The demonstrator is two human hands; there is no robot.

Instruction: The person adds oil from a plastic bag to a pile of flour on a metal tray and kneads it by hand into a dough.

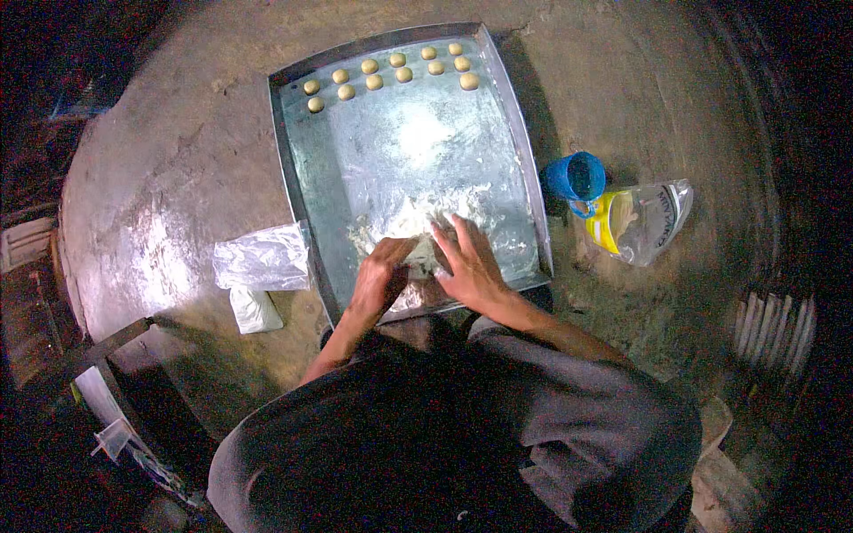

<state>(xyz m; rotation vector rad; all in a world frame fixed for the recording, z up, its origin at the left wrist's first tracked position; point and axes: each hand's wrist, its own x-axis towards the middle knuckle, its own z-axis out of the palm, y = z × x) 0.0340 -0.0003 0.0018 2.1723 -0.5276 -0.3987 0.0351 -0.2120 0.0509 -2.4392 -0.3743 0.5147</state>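
Note:
A large metal tray (333, 186) lies in front of me, with white, crumbly flour or dough (426, 216) spread over its near part. My left hand (384, 271) is at the near left side of this white heap. Its fingers are bent and pressed together, and whatever may be in them is hidden. My right hand (471, 266) is just to the right, fingers stretched out and apart, with the tips touching the white stuff. Several small, round, pale yellow dough balls (397, 60) sit in two rows along the tray's far end.
Right of the tray stand a blue plastic mug (576, 175) and a clear plastic bag (644, 222) with a yellow part. On the left are a crumpled clear plastic sheet (259, 258) and a small white bag (256, 311). The floor (178, 160) is bare concrete.

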